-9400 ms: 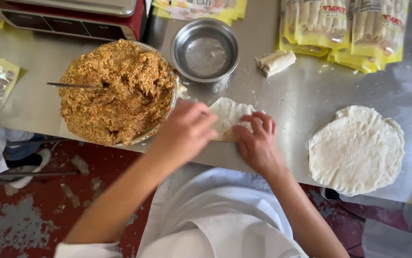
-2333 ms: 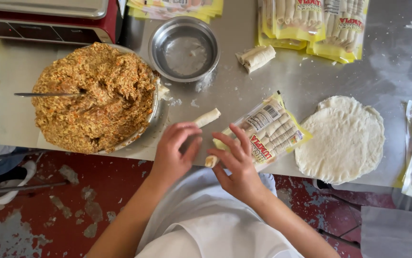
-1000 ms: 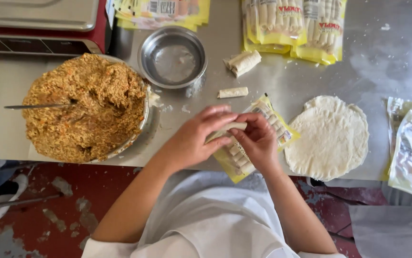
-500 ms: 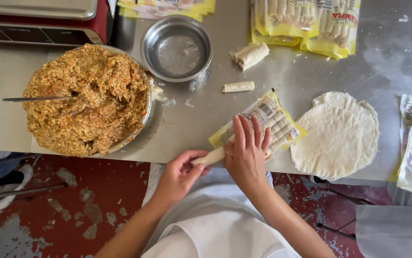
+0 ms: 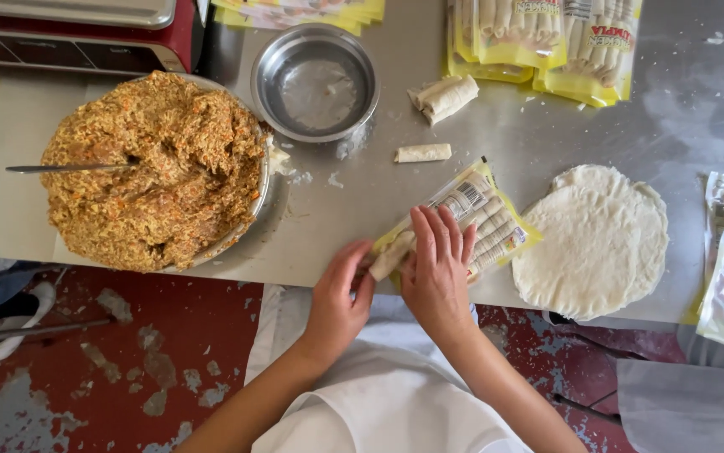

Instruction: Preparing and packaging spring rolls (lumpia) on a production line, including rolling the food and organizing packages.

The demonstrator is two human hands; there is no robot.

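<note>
Left hand (image 5: 338, 292) pinching roll (image 5: 389, 256), right hand (image 5: 437, 267) flat — pressing yellow-edged pack (image 5: 462, 222)

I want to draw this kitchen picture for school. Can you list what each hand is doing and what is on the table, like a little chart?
Left hand: pinches the end of a pale roll at the packet's mouth
Right hand: lies flat on the yellow packet of rolls
Big bowl: heaped with brown filling, spoon handle sticking out
Small metal bowl: empty
Round wrappers: stacked right of the packet
Loose rolls: on the steel table
</note>
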